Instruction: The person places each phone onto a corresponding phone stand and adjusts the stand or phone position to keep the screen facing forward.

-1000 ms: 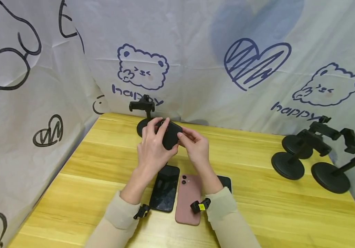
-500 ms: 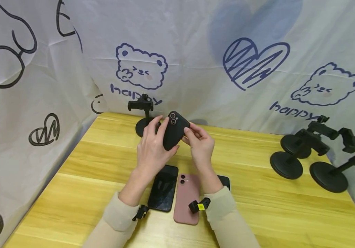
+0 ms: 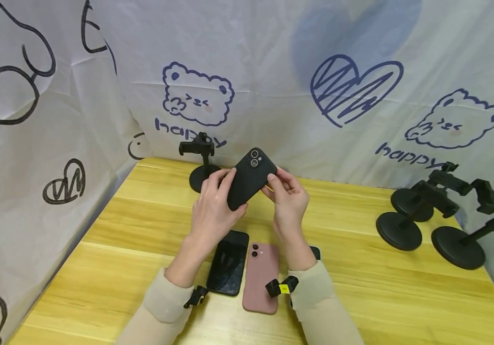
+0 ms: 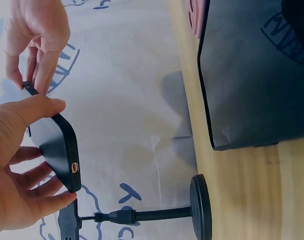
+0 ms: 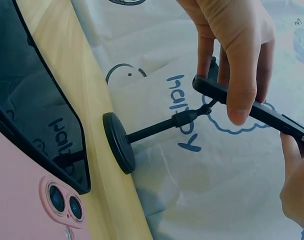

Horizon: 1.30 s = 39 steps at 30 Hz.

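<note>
A black smartphone (image 3: pixel 250 179), its back with two camera lenses facing up toward the head view, is held tilted above the table between both hands. My left hand (image 3: pixel 213 203) grips its lower left end, fingers on one long edge and thumb on the other. My right hand (image 3: pixel 291 200) pinches the edge near the camera end. In the left wrist view, the charging port of the smartphone (image 4: pixel 57 145) shows beside the left fingers. A black phone stand (image 3: pixel 203 163) is behind the left hand. Below the hands lie a black-screened phone (image 3: pixel 228 262) and a pink phone (image 3: pixel 260 280).
Another phone (image 3: pixel 315 252) is mostly hidden under the right forearm. Several black phone stands (image 3: pixel 399 230) are grouped at the right of the wooden table (image 3: pixel 350 297). A white cloth (image 3: pixel 272 120) with drawings hangs behind the table's back edge.
The smartphone has swung up and to the right, with my right hand moving the same way. Its camera lenses, partly covered by left fingers before, now show fully. My left hand has barely moved.
</note>
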Each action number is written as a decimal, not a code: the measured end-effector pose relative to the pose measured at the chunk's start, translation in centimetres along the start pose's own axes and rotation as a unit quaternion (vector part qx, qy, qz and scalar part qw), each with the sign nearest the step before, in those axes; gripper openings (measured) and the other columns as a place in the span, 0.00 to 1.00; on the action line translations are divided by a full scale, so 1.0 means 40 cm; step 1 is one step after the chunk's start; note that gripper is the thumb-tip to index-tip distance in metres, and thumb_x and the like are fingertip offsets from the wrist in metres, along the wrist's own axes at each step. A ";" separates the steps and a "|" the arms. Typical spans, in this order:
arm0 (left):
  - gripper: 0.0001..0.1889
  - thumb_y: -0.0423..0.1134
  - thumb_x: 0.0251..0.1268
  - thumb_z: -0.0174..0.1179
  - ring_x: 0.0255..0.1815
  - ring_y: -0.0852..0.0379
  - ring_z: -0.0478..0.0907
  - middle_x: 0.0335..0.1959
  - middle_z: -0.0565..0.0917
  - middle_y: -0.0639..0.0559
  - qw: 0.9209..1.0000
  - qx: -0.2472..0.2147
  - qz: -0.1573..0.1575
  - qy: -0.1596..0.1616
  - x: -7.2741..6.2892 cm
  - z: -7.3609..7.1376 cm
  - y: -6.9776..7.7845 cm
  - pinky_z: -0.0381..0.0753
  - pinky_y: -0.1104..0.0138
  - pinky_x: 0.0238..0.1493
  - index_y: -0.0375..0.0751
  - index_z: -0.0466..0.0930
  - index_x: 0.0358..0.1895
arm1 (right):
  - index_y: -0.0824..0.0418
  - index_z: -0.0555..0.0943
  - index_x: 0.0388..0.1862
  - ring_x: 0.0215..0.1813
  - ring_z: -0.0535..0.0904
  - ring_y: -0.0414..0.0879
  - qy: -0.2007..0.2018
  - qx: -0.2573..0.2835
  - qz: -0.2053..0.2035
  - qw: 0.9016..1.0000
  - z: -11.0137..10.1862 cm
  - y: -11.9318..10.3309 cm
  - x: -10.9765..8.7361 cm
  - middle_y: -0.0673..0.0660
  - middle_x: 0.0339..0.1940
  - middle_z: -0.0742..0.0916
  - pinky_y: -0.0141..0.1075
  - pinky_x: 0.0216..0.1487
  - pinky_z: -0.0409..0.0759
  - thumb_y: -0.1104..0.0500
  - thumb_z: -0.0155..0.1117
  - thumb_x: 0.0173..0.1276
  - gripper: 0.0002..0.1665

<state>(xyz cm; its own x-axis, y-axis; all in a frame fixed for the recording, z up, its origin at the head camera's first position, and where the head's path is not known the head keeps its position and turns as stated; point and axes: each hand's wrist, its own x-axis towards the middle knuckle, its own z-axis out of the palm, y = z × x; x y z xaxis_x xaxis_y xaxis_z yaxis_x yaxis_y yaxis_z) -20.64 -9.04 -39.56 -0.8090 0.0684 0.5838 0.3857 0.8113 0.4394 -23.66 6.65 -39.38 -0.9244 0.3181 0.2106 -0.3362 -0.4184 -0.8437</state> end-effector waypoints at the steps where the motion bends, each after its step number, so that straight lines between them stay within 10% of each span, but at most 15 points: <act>1: 0.44 0.41 0.51 0.83 0.63 0.39 0.75 0.67 0.75 0.42 1.000 -0.001 0.003 0.003 0.000 -0.001 -0.002 0.87 0.43 0.44 0.41 0.74 0.74 | 0.72 0.86 0.53 0.38 0.90 0.45 -0.004 0.003 0.001 1.000 0.000 0.000 0.000 0.57 0.38 0.89 0.39 0.41 0.89 0.72 0.69 0.69 0.14; 14: 0.43 0.42 0.49 0.84 0.65 0.42 0.74 0.67 0.76 0.44 0.993 -0.099 -0.009 -0.059 0.013 -0.060 -0.033 0.83 0.47 0.55 0.44 0.77 0.73 | 0.71 0.79 0.66 0.51 0.88 0.46 -0.154 0.038 -0.017 0.987 -0.024 -0.009 0.010 0.56 0.52 0.89 0.41 0.52 0.88 0.68 0.61 0.74 0.23; 21: 0.41 0.37 0.51 0.83 0.66 0.48 0.73 0.66 0.76 0.48 0.954 -0.262 0.004 -0.148 0.023 -0.087 -0.072 0.79 0.48 0.63 0.44 0.77 0.72 | 0.68 0.68 0.78 0.71 0.76 0.49 -0.241 0.039 -0.024 0.969 -0.046 -0.013 0.024 0.57 0.70 0.81 0.38 0.66 0.79 0.48 0.74 0.70 0.45; 28: 0.39 0.35 0.54 0.81 0.66 0.49 0.74 0.68 0.77 0.51 0.919 -0.327 0.002 -0.222 0.026 -0.106 -0.096 0.77 0.46 0.65 0.47 0.78 0.72 | 0.66 0.63 0.81 0.74 0.75 0.52 -0.323 0.051 -0.035 0.944 -0.053 -0.019 0.032 0.58 0.74 0.78 0.39 0.70 0.76 0.42 0.79 0.63 0.57; 39: 0.37 0.38 0.55 0.80 0.67 0.49 0.75 0.66 0.78 0.52 0.906 -0.332 -0.004 -0.262 0.025 -0.108 -0.107 0.75 0.42 0.66 0.50 0.78 0.72 | 0.69 0.67 0.78 0.68 0.81 0.52 -0.342 0.032 -0.023 0.939 -0.047 -0.028 0.023 0.59 0.68 0.83 0.38 0.63 0.82 0.42 0.80 0.61 0.56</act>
<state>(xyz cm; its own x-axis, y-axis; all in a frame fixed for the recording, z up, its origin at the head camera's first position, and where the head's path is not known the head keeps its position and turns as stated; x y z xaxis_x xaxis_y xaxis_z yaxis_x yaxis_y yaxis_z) -21.19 -14.97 -37.92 -0.8456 0.4714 0.2504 0.4195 0.2967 0.8579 -23.77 9.02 -39.18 -0.8010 -0.2749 0.5319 -0.3680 -0.4748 -0.7995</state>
